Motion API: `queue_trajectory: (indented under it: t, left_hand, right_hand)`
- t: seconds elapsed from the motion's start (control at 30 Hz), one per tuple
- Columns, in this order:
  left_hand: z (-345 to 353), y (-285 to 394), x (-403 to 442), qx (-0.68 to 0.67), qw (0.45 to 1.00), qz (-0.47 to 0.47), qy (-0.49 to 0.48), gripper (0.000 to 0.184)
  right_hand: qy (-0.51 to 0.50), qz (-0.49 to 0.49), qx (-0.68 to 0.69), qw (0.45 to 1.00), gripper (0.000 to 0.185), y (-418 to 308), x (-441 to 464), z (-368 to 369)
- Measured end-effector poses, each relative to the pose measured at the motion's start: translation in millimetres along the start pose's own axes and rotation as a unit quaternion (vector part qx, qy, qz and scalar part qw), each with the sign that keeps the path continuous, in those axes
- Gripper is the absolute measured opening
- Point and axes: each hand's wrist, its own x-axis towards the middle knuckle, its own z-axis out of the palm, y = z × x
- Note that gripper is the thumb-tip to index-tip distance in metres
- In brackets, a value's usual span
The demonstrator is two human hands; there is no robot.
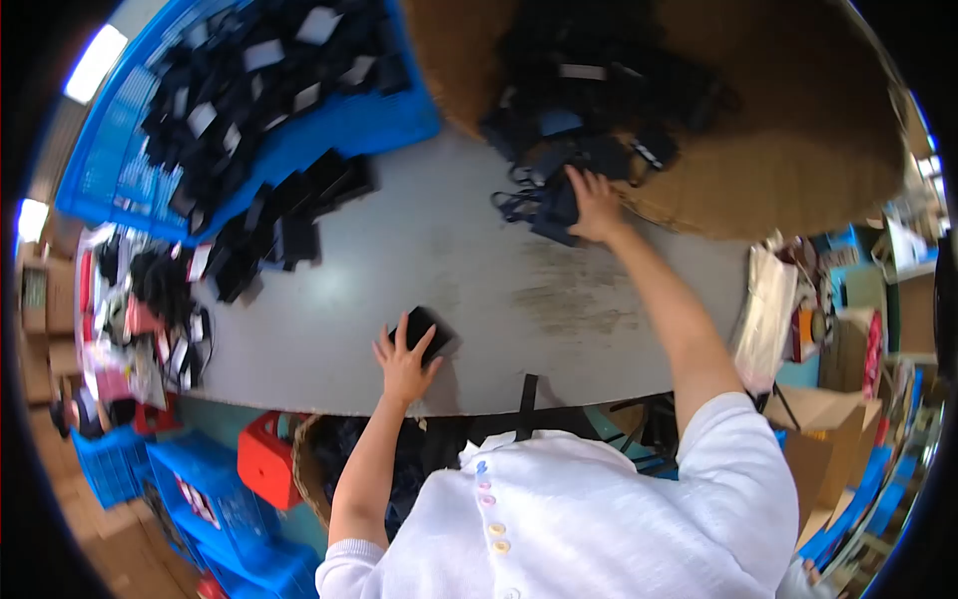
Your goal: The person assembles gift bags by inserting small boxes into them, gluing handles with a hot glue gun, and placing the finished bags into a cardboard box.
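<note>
On the grey table [379,270], my left hand [405,364] has its fingers spread over a small black box [420,331] near the front edge. Farther off to the right, my right hand [595,207] reaches to a dark blue pouch-like item [557,210] with thin cords. Its fingers rest on the item, thumb and fingertips against it; this item lies at the mouth of a large cardboard box [798,190]. Behind it is a heap of similar dark items [599,90], some with pale labels.
A blue plastic crate [399,120] full of dark items with white tags stands at the upper left. Black boxes [294,235] are lined up beside it. Cloth and packets [150,299] lie at the left edge. A red stool [267,461] stands below.
</note>
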Motion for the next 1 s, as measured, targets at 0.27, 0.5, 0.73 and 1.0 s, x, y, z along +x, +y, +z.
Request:
queue_trajectory:
  t: [0.27, 0.5, 0.73, 1.0]
  left_hand:
    - [-48.4, 26.5, -16.7, -0.537, 0.807, -0.244, 0.026, 0.075]
    - [-62.7, 77.4, 24.8, -0.753, 0.639, -0.160, 0.011, 0.109]
    - [-67.4, 88.3, 22.9, -0.433, 0.884, -0.115, 0.129, 0.107]
    - [-59.6, 95.4, 24.4, -0.536, 0.826, -0.094, 0.149, 0.106]
  right_hand:
    - [-0.192, -0.084, 0.488, 0.847, 0.119, -89.5, -60.1, -78.9]
    - [-0.218, -0.317, 0.451, 0.805, 0.118, -179.7, -112.4, -86.8]
    - [-0.203, -0.056, 0.699, 0.683, 0.034, -207.3, -110.1, -59.6]
    - [-0.249, 0.016, 0.645, 0.723, 0.041, -198.3, -103.9, -22.8]
